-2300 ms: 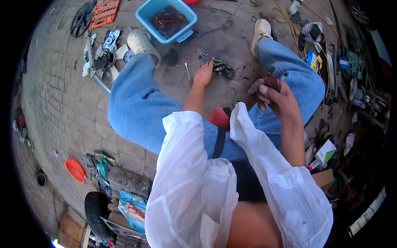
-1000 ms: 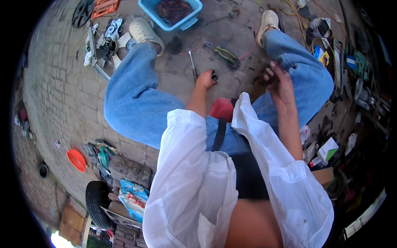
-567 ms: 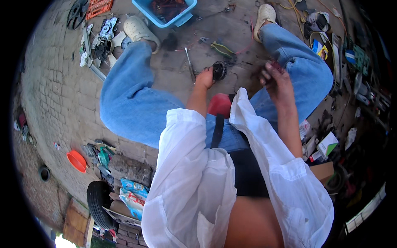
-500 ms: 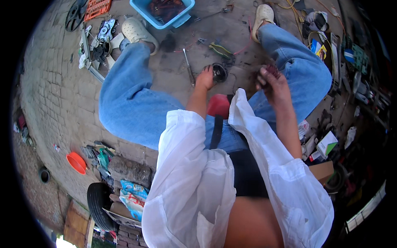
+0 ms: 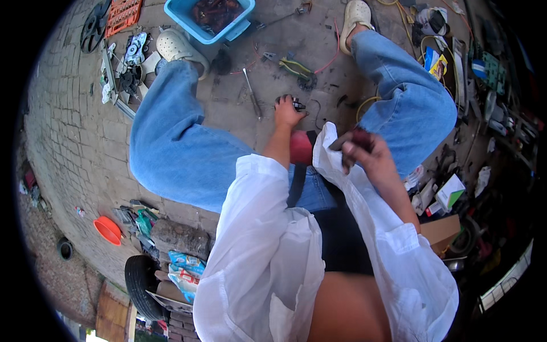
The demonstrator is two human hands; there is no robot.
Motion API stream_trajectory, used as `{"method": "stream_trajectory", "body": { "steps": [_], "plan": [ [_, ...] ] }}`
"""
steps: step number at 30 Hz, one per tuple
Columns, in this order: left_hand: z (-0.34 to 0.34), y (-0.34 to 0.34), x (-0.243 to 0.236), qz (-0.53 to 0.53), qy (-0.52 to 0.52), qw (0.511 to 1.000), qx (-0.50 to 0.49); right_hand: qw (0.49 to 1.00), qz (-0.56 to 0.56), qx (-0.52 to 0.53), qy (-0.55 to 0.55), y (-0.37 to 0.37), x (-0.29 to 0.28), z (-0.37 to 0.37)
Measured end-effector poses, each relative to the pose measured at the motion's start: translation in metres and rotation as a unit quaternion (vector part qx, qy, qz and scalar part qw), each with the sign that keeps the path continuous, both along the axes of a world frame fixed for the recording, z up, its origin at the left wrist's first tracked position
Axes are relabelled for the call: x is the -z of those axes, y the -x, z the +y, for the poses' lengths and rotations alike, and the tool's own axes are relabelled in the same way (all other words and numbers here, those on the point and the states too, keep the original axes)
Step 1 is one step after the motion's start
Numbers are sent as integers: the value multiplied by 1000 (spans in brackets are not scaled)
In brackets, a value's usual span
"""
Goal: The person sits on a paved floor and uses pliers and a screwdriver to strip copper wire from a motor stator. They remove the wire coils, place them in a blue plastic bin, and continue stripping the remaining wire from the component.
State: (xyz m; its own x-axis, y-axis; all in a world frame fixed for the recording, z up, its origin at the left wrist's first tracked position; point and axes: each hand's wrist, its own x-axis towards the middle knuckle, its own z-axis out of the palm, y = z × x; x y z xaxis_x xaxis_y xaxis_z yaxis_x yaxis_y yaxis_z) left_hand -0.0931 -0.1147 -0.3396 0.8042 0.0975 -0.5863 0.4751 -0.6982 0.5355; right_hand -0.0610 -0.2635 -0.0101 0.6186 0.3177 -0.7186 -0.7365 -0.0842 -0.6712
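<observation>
Black part [image 5: 298, 105] gripped in left hand [image 5: 288, 115], dark-red bundle [image 5: 362, 137] clasped in right hand [image 5: 374, 155]

The bundle [image 5: 361, 137] is dark red, the tub [image 5: 236, 30] blue, the shirt [image 5: 250, 228] white.

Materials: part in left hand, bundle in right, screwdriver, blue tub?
Dark part in the left hand: perhaps metal, given a glint; mostly covered.
Dark-red bundle in the right hand: possibly wire, matt; too blurred to confirm.
Screwdriver: bright shaft suggests bare steel; dark handle unclear.
Blue tub: probably moulded plastic, smooth, evenly coloured.
</observation>
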Motion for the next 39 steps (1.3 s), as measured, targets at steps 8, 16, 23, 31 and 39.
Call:
{"method": "stream_trajectory", "body": {
  "steps": [8,16,23,31,39],
  "plan": [
    [14,10,29,-73,43,996,-1,920,-86,361,-125,-63,33,-42],
    [26,7,23,-27,49,996,-65,915,-88,372,-131,-54,29,-54],
    [37,5,26,-102,47,989,-99,941,-205,262,-56,-31,-34,-47],
    [20,-29,-13,-113,196,974,34,936,-323,94,-106,-27,-82,-28],
    [-36,-50,-96,-180,310,907,219,847,-427,108,-296,-27,-134,-39]
  ]
}}
